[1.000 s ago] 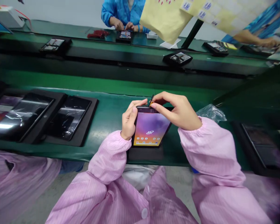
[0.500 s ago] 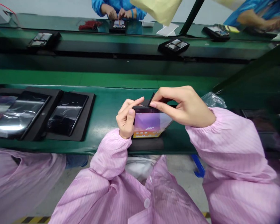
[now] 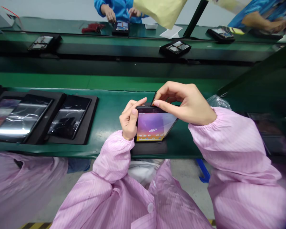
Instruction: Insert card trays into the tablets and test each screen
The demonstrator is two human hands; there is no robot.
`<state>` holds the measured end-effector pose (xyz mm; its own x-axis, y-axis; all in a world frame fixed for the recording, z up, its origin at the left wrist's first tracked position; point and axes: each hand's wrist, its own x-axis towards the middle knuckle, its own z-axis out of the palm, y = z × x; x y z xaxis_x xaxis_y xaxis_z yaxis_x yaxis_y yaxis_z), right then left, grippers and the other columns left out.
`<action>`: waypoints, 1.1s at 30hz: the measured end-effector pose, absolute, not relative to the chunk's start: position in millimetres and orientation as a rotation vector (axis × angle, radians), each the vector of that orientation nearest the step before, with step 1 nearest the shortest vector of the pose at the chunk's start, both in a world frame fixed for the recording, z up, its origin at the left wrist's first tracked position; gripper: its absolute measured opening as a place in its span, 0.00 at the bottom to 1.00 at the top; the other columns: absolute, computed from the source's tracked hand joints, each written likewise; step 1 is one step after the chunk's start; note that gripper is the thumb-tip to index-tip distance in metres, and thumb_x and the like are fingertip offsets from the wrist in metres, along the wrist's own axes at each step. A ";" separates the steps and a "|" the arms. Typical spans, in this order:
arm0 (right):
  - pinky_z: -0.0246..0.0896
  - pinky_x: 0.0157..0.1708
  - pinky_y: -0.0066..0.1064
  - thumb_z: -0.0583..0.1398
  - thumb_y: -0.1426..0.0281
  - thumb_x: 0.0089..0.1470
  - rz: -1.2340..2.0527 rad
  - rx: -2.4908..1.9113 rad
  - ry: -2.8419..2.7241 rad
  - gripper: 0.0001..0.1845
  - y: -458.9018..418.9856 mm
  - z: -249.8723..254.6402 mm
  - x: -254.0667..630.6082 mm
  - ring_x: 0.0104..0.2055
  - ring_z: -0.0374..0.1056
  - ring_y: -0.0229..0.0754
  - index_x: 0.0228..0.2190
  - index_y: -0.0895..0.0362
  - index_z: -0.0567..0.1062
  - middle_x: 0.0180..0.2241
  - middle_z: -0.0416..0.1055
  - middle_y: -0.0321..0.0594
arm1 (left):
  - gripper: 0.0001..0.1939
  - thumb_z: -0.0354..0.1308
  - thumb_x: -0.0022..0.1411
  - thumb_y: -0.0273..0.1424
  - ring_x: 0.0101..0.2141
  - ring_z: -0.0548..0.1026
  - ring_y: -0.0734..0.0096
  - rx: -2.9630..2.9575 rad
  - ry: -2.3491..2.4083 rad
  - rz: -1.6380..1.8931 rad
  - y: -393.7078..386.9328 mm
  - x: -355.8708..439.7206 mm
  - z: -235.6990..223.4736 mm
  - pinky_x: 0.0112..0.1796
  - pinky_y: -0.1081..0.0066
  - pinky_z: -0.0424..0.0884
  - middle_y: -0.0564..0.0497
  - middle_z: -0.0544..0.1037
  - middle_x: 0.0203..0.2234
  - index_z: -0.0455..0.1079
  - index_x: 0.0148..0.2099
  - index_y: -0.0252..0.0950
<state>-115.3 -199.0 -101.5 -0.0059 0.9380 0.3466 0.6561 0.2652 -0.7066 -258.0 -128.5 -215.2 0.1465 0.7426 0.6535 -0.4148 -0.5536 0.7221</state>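
Note:
A tablet (image 3: 150,125) with its screen lit stands tilted up on a dark pad (image 3: 150,148), the screen facing me. Around its left edge is my left hand (image 3: 129,120), closed on it, the thumb on the front and the index finger stretched over the top edge. Between the thumb and fingers of my right hand (image 3: 184,103) I pinch a thin black flat piece (image 3: 153,99), upright at the tablet's top edge. Whether this piece is joined to the tablet, I cannot tell.
Dark tablets, one of them this tablet (image 3: 70,116), lie on black foam trays (image 3: 91,122) at left. A clear plastic bag (image 3: 219,101) is behind my right wrist. Across the line, opened devices, such as one device (image 3: 176,47), sit in black holders near co-workers in blue.
My right hand has risen slightly with the black piece. The tablet stays in my left hand. Across the line, a co-worker's hands have moved apart above a device.

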 end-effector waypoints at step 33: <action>0.64 0.28 0.27 0.66 0.55 0.49 0.466 -1.494 -1.749 0.16 -196.7 -102.0 -111.5 0.31 0.71 0.37 0.29 0.54 0.74 0.30 0.75 0.35 | 0.20 0.46 0.69 0.42 0.36 0.72 0.68 1.479 0.337 1.515 -125.0 -258.4 -217.0 0.41 0.64 0.68 0.50 0.76 0.31 0.77 0.51 0.45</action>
<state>-111.5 -196.7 -102.0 -0.0112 0.9483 0.3171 0.6651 0.2439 -0.7058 -258.4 -125.0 -217.0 0.1920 0.7609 0.6198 -0.4264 -0.5042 0.7510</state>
